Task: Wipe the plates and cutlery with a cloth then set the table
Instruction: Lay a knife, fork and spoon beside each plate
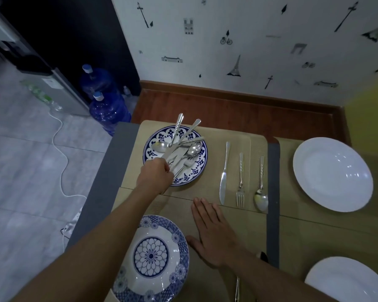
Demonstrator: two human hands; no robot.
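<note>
Your left hand [156, 176] is curled around the near ends of the loose cutlery [181, 147] heaped on the floral plate [198, 171], apparently pinching several pieces at once. Expect them to be stiff, smooth and slippery. Polished metal slides and clatters, so take one piece by its handle rather than a bundle. The plate beneath looks ceramic and easy to chip, so lift clear and don't drag. Your right hand [214, 232] lies flat, fingers straight, nearer you than that plate. To the plate's right, a knife [224, 175], fork [240, 182] and spoon [260, 188] lie side by side.
</note>
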